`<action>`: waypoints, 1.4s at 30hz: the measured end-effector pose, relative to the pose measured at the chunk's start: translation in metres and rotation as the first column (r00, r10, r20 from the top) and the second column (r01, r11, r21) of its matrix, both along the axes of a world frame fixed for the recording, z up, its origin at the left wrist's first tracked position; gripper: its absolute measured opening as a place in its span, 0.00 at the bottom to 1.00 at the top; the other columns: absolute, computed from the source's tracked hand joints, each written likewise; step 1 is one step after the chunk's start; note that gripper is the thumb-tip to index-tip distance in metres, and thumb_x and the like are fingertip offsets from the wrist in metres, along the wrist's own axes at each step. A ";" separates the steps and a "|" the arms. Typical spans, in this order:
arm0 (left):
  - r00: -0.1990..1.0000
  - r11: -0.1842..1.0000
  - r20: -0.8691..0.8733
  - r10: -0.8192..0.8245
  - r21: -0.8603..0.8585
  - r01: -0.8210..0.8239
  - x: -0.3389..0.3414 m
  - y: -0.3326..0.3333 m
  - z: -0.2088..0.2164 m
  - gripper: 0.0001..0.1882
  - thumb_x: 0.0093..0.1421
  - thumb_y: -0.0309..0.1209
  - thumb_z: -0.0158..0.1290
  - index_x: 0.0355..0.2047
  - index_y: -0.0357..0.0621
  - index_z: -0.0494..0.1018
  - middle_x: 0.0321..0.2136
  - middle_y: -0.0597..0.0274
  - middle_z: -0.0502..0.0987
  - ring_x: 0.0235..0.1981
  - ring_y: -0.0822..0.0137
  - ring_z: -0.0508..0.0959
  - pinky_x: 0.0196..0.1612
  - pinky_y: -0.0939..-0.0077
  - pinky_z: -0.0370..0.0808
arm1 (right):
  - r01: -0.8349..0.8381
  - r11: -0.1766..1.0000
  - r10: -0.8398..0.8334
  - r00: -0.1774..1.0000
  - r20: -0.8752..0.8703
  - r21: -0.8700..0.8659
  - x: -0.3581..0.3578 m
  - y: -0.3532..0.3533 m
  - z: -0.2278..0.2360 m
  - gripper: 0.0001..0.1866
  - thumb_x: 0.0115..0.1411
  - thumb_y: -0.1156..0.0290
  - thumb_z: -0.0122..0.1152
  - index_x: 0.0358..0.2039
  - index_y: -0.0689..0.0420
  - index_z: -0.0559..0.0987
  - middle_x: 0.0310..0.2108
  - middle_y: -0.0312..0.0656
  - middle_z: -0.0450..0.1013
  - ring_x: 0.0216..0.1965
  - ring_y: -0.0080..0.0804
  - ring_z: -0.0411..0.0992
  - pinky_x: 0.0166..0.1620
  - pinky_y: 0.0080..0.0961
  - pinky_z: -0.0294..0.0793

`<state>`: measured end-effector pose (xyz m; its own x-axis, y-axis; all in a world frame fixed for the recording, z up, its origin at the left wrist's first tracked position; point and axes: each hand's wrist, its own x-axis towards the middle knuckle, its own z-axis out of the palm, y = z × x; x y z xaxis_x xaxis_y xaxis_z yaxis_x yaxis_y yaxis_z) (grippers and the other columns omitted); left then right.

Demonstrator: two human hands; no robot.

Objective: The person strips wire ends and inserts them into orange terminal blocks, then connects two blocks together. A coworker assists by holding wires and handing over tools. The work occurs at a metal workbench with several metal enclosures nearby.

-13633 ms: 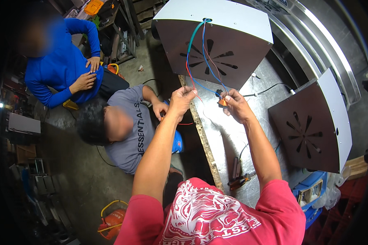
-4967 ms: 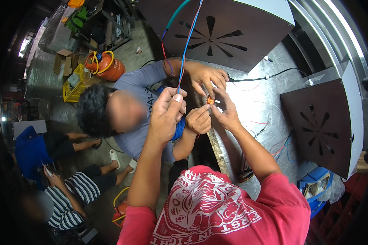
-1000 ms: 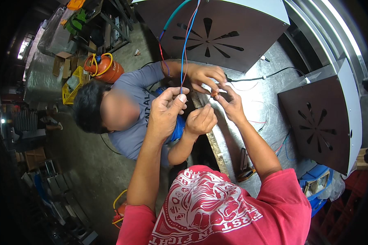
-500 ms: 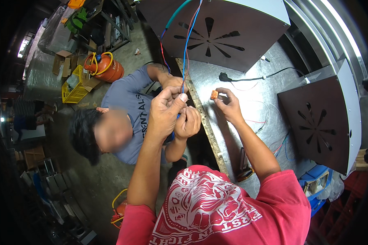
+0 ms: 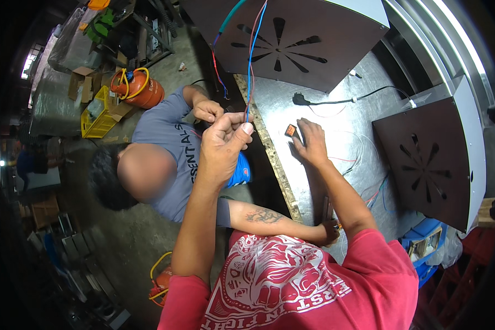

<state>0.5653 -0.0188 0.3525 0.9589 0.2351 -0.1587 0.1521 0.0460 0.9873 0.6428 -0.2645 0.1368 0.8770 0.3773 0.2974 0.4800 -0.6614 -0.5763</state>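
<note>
The left hand pinched the wires; the right hand was at the orange connector over the table, its grip impossible to tell

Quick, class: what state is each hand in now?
Left hand: closed, pinching blue and reddish wires.
Right hand: open beside orange wire connector; contact unclear.

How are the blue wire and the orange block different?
The blue wire is long and thin; the orange block is short and chunky. The left hand pinches the blue wire, while the orange block is by the right hand. Both are brightly coloured.
</note>
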 end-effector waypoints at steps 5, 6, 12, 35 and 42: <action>0.999 0.999 -0.034 -0.022 -0.033 0.021 -0.001 -0.004 -0.005 0.16 0.67 0.33 0.60 0.50 0.34 0.77 0.34 0.67 0.79 0.33 0.77 0.78 0.37 0.84 0.74 | 0.170 0.953 -0.110 0.965 -0.237 0.250 0.012 -0.030 0.056 0.19 0.62 0.70 0.64 0.52 0.61 0.78 0.49 0.50 0.78 0.50 0.46 0.76 0.56 0.38 0.72; 0.999 0.999 -0.034 -0.026 -0.034 0.025 -0.001 -0.009 -0.007 0.16 0.67 0.33 0.61 0.50 0.34 0.77 0.34 0.67 0.79 0.33 0.76 0.78 0.37 0.83 0.74 | 0.237 0.921 -0.107 0.917 -0.384 0.310 0.012 -0.033 0.073 0.17 0.64 0.70 0.63 0.52 0.63 0.79 0.48 0.49 0.79 0.48 0.43 0.78 0.54 0.35 0.75; 0.996 0.985 0.035 -0.076 -0.151 0.081 0.002 -0.056 -0.025 0.13 0.66 0.29 0.62 0.45 0.30 0.78 0.29 0.67 0.79 0.30 0.80 0.76 0.36 0.84 0.74 | 0.018 0.665 0.445 0.793 -0.416 0.746 -0.009 -0.003 0.164 0.21 0.70 0.63 0.60 0.55 0.66 0.78 0.48 0.47 0.79 0.49 0.30 0.76 0.54 0.30 0.76; 0.988 0.976 -0.111 -0.105 0.180 0.124 -0.013 -0.054 -0.029 0.17 0.68 0.37 0.58 0.48 0.36 0.78 0.34 0.62 0.83 0.33 0.75 0.79 0.39 0.77 0.76 | 0.226 0.676 0.449 0.629 -0.635 0.701 0.003 0.034 0.174 0.13 0.65 0.65 0.69 0.37 0.64 0.84 0.26 0.37 0.77 0.26 0.21 0.73 0.32 0.20 0.74; 0.995 0.979 -0.057 -0.076 0.185 0.085 -0.009 -0.058 -0.034 0.10 0.65 0.30 0.59 0.40 0.33 0.77 0.29 0.61 0.82 0.30 0.76 0.79 0.36 0.78 0.77 | 0.219 0.664 0.483 0.604 -0.634 0.715 0.002 0.034 0.172 0.12 0.65 0.66 0.69 0.38 0.64 0.83 0.28 0.36 0.77 0.26 0.20 0.72 0.32 0.19 0.72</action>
<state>0.5562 -0.0763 0.3186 0.9681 0.1872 -0.1666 0.1962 -0.1529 0.9686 0.6452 -0.2309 0.3088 0.8401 0.5048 -0.1987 -0.2968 0.1211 -0.9472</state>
